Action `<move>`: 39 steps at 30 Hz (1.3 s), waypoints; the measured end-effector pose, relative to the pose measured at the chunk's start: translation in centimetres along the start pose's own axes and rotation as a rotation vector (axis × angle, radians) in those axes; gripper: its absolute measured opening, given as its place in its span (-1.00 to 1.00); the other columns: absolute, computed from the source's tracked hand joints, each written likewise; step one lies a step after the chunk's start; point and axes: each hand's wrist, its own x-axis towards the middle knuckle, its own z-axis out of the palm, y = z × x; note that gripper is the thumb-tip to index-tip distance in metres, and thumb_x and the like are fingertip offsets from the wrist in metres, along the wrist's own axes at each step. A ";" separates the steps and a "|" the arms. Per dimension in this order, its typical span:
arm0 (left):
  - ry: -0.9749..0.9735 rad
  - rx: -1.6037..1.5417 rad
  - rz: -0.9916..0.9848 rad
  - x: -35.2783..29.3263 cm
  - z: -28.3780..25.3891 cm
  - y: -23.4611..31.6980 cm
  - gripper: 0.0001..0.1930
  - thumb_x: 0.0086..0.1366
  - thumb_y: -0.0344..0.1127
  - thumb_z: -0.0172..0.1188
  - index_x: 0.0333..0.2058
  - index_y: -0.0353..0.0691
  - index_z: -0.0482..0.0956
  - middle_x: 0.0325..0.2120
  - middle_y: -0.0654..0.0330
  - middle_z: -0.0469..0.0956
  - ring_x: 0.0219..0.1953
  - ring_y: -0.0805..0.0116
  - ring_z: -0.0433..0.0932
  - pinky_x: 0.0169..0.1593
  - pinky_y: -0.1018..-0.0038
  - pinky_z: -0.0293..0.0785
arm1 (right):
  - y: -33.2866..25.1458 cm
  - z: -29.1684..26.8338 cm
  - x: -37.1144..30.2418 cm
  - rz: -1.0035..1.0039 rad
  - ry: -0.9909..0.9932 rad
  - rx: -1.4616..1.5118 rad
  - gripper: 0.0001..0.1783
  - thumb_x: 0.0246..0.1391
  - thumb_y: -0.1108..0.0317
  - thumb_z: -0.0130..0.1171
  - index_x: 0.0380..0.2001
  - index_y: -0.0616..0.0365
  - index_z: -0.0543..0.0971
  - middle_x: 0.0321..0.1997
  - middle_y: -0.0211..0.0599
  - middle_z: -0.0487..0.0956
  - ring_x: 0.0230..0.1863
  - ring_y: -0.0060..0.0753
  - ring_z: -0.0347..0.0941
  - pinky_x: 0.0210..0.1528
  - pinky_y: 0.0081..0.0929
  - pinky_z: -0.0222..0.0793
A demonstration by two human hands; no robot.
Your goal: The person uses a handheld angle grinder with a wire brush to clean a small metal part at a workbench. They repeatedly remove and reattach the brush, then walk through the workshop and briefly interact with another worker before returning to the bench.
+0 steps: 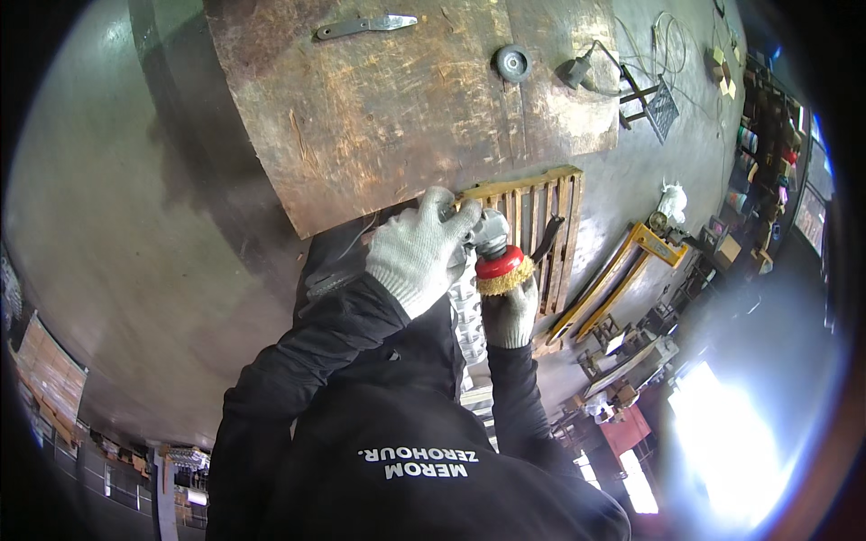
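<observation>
An angle grinder (490, 233) with a red wire cup brush (502, 269) is in front of my body, its brass-coloured bristles facing down. My left hand (417, 248), in a pale knit glove, is wrapped around the grinder's body, which it mostly hides. Close below and behind the brush is my right hand (512, 314), gloved too. Its fingers are curled and partly covered by the bristles, so what they hold is hidden. A dark curved bar (548, 239) sticks up beside the brush; whether it belongs to the grinder I cannot tell.
Ahead stands a worn wooden worktop (361, 135) carrying a flat metal blade-like tool (365, 27), a black round disc (513, 63) and a dark corded piece (577, 70). Right of my hands are a slatted wooden pallet (570, 207), a yellow pallet jack (663, 245) and a black stool (663, 113).
</observation>
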 end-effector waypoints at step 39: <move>0.037 -0.010 -0.001 1.3 -0.6 -1.9 -0.48 0.12 -0.24 0.31 0.10 0.10 0.42 -0.07 0.16 0.39 -0.33 0.15 0.61 -0.33 0.21 0.58 | -0.2 1.6 0.1 0.078 0.022 0.086 -0.40 0.07 0.41 0.27 0.18 0.25 0.35 0.07 -0.21 0.51 0.03 -0.34 0.50 0.11 -0.35 0.42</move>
